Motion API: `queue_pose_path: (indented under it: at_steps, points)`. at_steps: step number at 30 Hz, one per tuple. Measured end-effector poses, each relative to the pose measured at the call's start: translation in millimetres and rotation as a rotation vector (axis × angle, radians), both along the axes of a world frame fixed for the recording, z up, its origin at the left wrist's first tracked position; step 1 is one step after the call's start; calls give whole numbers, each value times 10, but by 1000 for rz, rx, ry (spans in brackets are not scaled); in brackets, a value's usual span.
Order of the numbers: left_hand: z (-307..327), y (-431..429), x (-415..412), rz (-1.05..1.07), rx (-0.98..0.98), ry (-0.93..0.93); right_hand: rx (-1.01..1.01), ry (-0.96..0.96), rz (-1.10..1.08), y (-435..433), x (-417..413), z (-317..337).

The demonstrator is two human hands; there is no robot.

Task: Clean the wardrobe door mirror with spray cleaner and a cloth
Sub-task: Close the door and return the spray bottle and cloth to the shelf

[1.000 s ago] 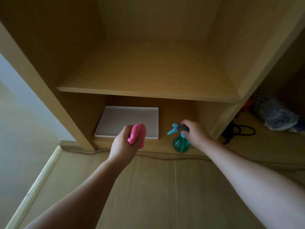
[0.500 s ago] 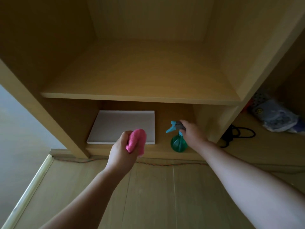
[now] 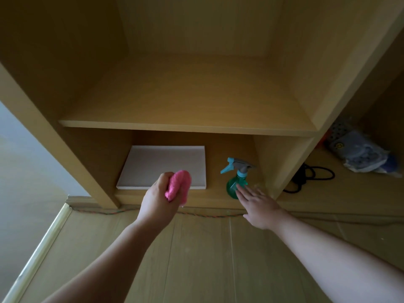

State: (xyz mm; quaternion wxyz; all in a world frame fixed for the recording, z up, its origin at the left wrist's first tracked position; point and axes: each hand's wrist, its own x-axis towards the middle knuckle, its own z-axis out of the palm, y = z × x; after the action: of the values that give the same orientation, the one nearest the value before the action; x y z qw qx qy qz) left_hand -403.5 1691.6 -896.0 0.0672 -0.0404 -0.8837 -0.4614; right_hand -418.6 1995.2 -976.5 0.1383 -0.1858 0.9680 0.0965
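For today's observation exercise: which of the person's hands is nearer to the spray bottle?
The right hand. Its open fingers reach the spray bottle at its base. The left hand, closed on the pink cloth, is further to the bottle's left.

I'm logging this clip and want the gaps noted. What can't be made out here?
- Head view, spray bottle: the right hand covers its base, so contact is unclear.
- Cloth: mostly bunched inside the left hand.
- Bag at right: too blurred to identify.
- No mirror is in frame.
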Motion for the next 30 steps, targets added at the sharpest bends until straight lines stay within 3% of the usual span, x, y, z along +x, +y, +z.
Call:
queue_pose_path:
  at_steps: [11, 14, 17, 20, 23, 27, 30]
  points:
    - [72, -89, 40, 12, 27, 11, 11, -39, -62, -137, -339, 50]
    - [129, -133, 27, 21, 69, -25, -216, 41, 0, -388, -281, 223]
    - [194, -168, 20, 25, 110, -46, -563, 240, 277, -840, -133, 552]
    - [230, -178, 40, 14, 144, -75, -761, 179, 407, -1308, 33, 735]
    - [247, -257, 55, 6, 178, -96, -848, 69, 308, -1553, 88, 762]
    - [217, -427, 32, -204, 308, -214, -984, 9, 149, -1709, 72, 808]
    - [157, -505, -27, -186, 235, -167, -991, 36, 87, -1889, 18, 816]
